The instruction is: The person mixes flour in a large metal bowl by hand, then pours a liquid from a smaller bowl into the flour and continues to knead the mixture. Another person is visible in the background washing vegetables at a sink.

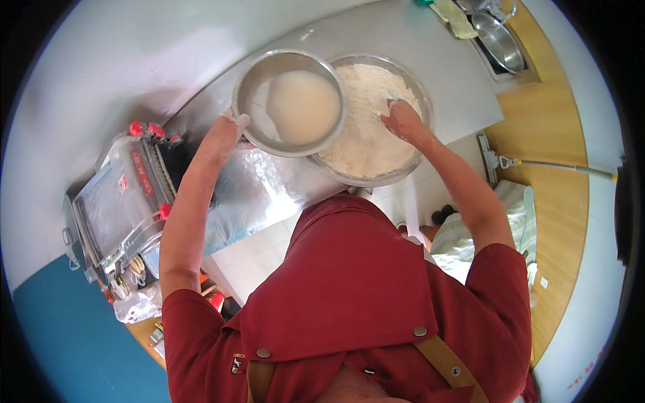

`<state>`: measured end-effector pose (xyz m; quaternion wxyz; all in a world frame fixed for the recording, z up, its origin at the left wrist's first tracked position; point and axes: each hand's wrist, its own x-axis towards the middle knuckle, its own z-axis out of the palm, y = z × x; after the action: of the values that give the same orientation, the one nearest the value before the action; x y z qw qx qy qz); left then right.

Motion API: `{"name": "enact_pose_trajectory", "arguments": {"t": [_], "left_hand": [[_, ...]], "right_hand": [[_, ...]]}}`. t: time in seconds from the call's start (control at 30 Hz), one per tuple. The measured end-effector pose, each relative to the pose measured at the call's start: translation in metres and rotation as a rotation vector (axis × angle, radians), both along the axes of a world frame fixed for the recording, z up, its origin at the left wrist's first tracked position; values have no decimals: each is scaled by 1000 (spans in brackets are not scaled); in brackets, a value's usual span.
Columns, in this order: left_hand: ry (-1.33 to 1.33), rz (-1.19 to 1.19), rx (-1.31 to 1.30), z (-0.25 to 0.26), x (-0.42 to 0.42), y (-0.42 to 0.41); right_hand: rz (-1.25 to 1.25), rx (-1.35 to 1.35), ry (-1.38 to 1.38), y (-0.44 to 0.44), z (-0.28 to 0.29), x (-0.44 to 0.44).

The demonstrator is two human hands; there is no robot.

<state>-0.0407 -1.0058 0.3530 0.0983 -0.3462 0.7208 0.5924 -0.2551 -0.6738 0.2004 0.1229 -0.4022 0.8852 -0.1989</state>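
Note:
My left hand [233, 132] grips the left rim of a stainless steel bowl [254, 108], thumb over the edge and fingers beneath. Cloudy, pale liquid [305, 108] is pooled towards the bowl's right side, baring part of its bottom at left; the bowl is tilted to the right. Its right rim overlaps a wider metal basin [427, 103] filled with pale flour [365, 146]. My right hand [403, 121] is at the flour on the basin's right side. Its thumb and fingers are apart and dusted white, with the fingertips partly hidden in the flour.
The steel worktop [458, 90] runs along the wall. At left stands a dough-rolling machine [126, 186] with red knobs. A sink holding a metal pot [499, 43] and a cloth [455, 19] are at upper right. A squeegee or mop [489, 158] leans at right.

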Motion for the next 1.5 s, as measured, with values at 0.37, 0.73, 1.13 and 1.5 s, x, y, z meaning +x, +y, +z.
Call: {"name": "enact_pose_trajectory", "arguments": {"t": [0.37,0.73,1.13,1.5], "left_hand": [[-53,-174,-45,2,-72,2],[-63,-366,-109,21,-124,16],[-67,-468,-186,12,-136,26],[-33,-361,-204,21,-122,2]], "right_hand": [[-552,-264,-124,-21,-109,36],[-209,-165,-183,-47,-22,114],[-855,-60,-183,1,-51,79],[-1126,-1036,-831,-65,-98,75]]}}
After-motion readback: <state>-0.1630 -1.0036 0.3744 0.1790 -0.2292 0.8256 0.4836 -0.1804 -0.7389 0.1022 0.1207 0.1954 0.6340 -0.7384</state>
